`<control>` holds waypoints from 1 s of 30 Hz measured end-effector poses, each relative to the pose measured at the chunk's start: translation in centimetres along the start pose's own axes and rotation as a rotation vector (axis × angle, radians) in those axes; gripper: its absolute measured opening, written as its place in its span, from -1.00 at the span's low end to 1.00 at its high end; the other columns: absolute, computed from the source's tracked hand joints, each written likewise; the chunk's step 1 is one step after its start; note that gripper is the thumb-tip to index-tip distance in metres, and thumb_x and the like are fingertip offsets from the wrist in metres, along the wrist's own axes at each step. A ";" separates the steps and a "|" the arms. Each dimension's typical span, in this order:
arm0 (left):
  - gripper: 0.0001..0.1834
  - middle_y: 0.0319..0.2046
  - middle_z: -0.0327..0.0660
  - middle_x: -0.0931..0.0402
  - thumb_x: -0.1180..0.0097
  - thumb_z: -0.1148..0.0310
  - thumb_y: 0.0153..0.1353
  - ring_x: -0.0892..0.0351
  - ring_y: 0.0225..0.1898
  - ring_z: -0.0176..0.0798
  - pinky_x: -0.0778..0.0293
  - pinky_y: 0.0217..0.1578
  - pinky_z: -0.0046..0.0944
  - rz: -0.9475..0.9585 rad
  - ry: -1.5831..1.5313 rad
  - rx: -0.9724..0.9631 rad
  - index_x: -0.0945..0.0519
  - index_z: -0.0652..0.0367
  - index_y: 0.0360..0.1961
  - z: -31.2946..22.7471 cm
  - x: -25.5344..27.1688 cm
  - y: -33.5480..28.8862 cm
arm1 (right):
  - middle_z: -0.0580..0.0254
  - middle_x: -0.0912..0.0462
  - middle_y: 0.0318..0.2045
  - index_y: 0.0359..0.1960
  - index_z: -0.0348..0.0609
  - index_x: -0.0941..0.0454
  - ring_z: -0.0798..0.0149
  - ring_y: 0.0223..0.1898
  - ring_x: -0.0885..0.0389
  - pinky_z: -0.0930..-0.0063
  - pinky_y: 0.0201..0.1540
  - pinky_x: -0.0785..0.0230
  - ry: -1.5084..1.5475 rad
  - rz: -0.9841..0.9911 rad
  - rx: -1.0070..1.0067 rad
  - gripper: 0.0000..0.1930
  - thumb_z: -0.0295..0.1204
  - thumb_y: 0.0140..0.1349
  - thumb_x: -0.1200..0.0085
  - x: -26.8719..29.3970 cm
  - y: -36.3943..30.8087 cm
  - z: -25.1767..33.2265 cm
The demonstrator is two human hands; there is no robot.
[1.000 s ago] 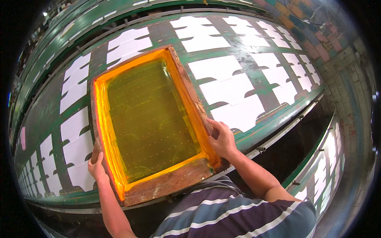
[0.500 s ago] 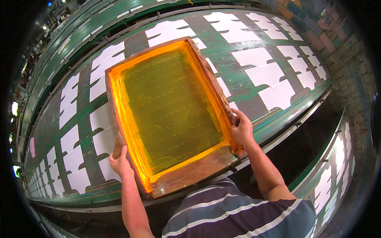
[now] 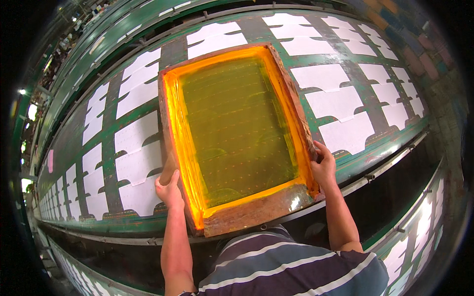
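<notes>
A wooden-framed printing screen [image 3: 242,133] fills the middle of the head view, its yellow-green see-through mesh bordered with bright orange. Rows of small dots show across the mesh. My left hand [image 3: 171,190] grips the frame's left rail near its lower end, thumb on top. On the opposite rail, my right hand [image 3: 324,165] is closed round the wood near the lower right corner. The screen covers part of a green table [image 3: 192,55] with white cut fabric pieces [image 3: 340,106] on it. Whether the frame touches the table all round, I cannot tell.
More white pieces [image 3: 139,163] with faint dots lie left of the screen. A metal rail [image 3: 365,178] runs along the table's near edge. Another table with white pieces [image 3: 402,251] stands behind at the lower right. Further green tables [image 3: 106,42] stretch away at the upper left.
Both hands have shifted the screen to the right across the table. It now covers pieces that showed past its right edge, and more of the pieces on its left are uncovered.
</notes>
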State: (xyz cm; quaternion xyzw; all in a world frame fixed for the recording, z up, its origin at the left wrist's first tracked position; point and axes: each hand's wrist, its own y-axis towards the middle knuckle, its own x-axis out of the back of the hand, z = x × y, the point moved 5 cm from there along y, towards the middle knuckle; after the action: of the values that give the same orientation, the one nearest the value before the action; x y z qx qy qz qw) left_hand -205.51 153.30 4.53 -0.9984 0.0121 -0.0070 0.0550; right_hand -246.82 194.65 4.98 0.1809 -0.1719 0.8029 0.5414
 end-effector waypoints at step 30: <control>-0.22 0.29 0.23 -0.49 -0.48 -0.01 0.34 -0.46 0.38 0.28 -0.39 0.44 0.18 -0.056 0.418 -0.376 -0.48 0.30 0.36 1.5 -0.4 0.7 | 0.10 -0.83 0.04 0.24 0.20 -0.78 -0.05 0.01 -0.84 0.01 0.07 -0.68 -0.914 0.758 0.794 -0.49 -0.47 0.22 -0.31 -13.2 -17.5 16.3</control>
State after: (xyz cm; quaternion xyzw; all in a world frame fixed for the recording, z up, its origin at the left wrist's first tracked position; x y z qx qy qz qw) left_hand -205.86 152.79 2.94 -0.9679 -0.0032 -0.2121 -0.1350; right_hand -224.25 182.50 14.32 0.6105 -0.1274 0.7816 -0.0076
